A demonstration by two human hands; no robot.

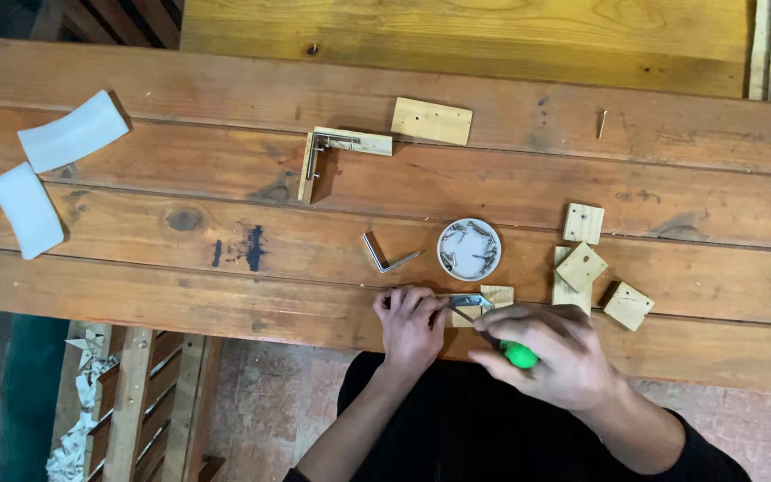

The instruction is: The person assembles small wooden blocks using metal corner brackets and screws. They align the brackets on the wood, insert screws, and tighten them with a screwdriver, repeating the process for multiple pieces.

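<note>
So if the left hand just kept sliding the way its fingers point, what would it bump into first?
Probably the loose metal angle bracket, lying just beyond the left hand on the wooden table. The fingers point away from the person; the round dish of screws sits slightly to the right.

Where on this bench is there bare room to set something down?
Bare planks lie between the white curved pieces and the assembled wooden corner, and along the far right past the loose nail. It is crowded around the screw dish, wooden blocks and both hands.

Even soft overhead light, short faint shadows; sharp focus, no glare; dim lower corners
</note>
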